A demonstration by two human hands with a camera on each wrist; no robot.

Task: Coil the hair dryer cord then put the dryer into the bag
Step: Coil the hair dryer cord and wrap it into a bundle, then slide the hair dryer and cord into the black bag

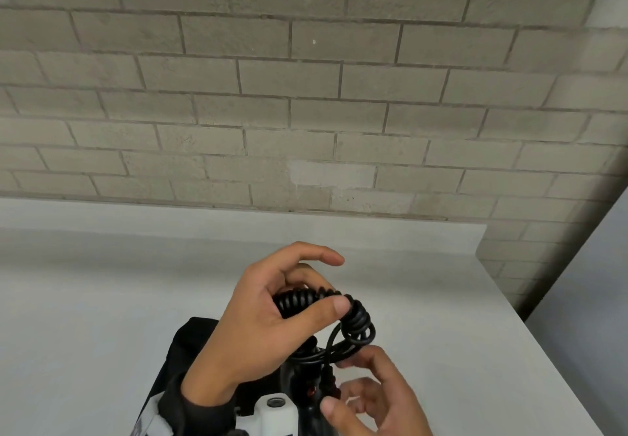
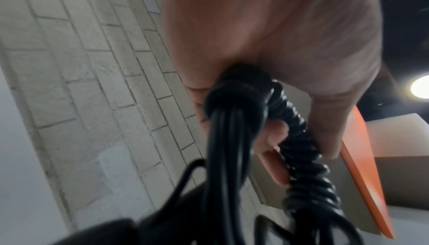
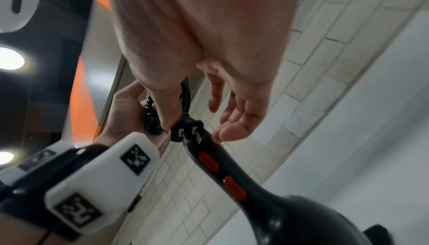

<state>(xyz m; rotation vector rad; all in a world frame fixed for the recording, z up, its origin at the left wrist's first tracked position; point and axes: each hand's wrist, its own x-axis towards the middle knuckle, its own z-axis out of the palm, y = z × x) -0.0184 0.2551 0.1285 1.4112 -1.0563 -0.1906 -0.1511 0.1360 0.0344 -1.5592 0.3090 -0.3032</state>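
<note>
We see the left hand (image 1: pixel 261 320) held above a white table (image 1: pixel 102 299), its thumb and fingers curled around the spiral part of the black cord (image 1: pixel 306 301). Loops of the cord hang from this grasp, bunched together, as the left wrist view confirms. Just below and to the right, the right hand (image 1: pixel 370 398) has its fingers loosely spread; its thumb lies against the plug (image 3: pixel 188 131), whose two flat prongs show in the right wrist view. Whether the thumb pinches the plug we cannot tell. The black hair dryer (image 3: pixel 278 217), with two red buttons on its handle, hangs beneath the hands. The black bag (image 1: pixel 190 350) lies on the table, under the left wrist. A brick wall (image 1: pixel 306 95) stands behind the table.
</note>
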